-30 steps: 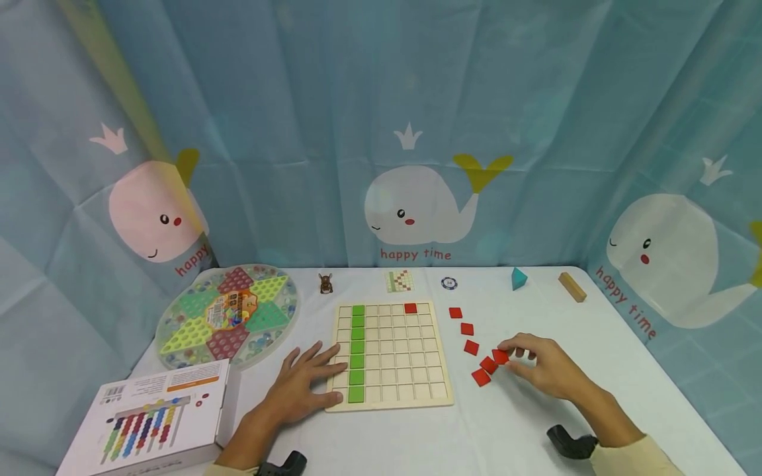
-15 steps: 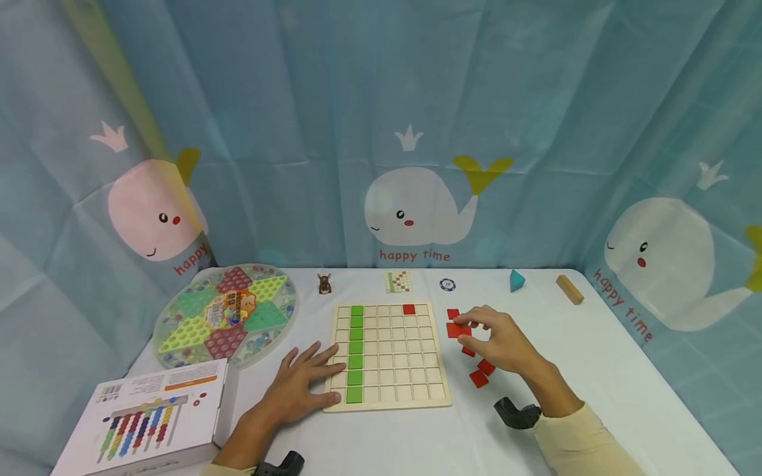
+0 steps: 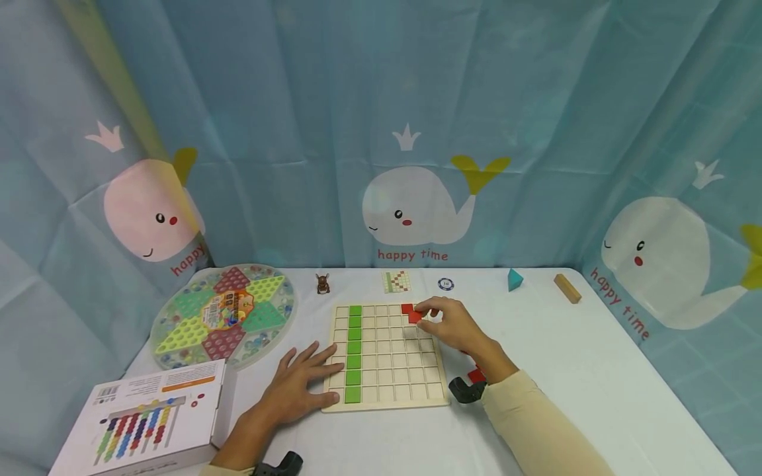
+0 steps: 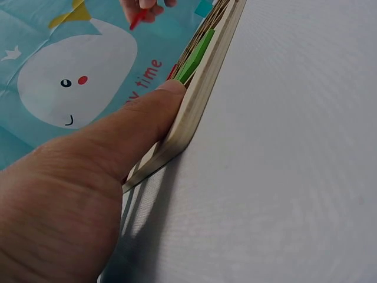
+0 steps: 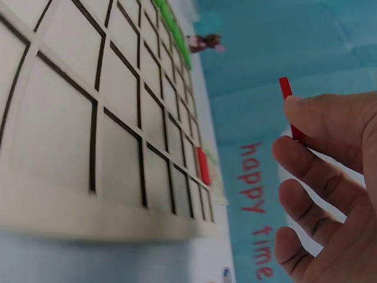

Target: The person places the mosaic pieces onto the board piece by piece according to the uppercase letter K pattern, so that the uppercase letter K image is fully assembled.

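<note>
— what does the right hand hold?
— a red tile, pinched between thumb and fingers over the far right part of the wooden grid board, apart from it; the grip leaves part of the tile free, probably for easier seating.
— and the left hand?
— fingers spread and gripping nothing, it touches the board's left edge, seemingly to steady it.
— what sits in the grid?
— a column of green tiles and one red square. spare red pieces lie to the right, partly hidden by the arm, apparently kept within reach.
— other containers?
— a round chinese checkers set holds marbles; an abacus-printed box hides its contents.
</note>
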`<state>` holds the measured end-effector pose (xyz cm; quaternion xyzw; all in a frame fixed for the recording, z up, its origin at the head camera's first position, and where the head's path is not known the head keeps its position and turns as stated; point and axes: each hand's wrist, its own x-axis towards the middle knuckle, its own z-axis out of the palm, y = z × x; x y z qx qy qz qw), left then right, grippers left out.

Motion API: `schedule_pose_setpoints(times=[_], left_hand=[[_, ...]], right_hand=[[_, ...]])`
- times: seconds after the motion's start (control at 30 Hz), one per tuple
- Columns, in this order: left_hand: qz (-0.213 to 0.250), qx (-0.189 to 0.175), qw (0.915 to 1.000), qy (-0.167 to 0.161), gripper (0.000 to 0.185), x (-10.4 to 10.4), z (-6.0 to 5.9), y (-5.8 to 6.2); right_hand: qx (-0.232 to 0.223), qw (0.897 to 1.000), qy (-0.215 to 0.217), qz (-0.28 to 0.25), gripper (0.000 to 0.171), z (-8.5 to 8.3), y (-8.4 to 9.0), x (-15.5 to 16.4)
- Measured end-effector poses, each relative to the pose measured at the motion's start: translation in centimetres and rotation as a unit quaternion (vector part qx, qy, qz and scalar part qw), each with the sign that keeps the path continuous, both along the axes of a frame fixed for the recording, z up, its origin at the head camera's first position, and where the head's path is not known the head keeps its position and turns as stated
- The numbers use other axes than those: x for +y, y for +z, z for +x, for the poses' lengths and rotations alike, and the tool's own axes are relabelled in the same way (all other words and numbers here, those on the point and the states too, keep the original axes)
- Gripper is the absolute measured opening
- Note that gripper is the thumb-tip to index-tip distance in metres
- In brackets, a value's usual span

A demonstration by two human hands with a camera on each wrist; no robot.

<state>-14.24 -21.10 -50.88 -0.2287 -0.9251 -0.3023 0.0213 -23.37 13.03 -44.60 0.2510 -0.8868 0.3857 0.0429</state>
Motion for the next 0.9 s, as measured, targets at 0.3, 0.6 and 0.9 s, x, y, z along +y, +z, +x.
schedule_pose_setpoints(times=[0.3,0.6,0.9], left_hand=[[0.002,0.001,1.0,0.0,0.057,0.1,-0.1,-0.1],[0.0,0.003,1.0,0.001,0.058,0.0,-0.1,-0.4],[0.002,0.003,1.0,0.003,0.058,0.0,0.0,-0.3]], right_hand=[[-0.065,0.998,-0.008,0.001,0.022,-1.8,-1.4,-2.3],[-0.083,0.995,-0.023,0.056,0.018,-3.2,-2.9,-3.9],[-0.081,0.993,-0.021,0.083,0.021,-3.5,-3.2,-4.7]])
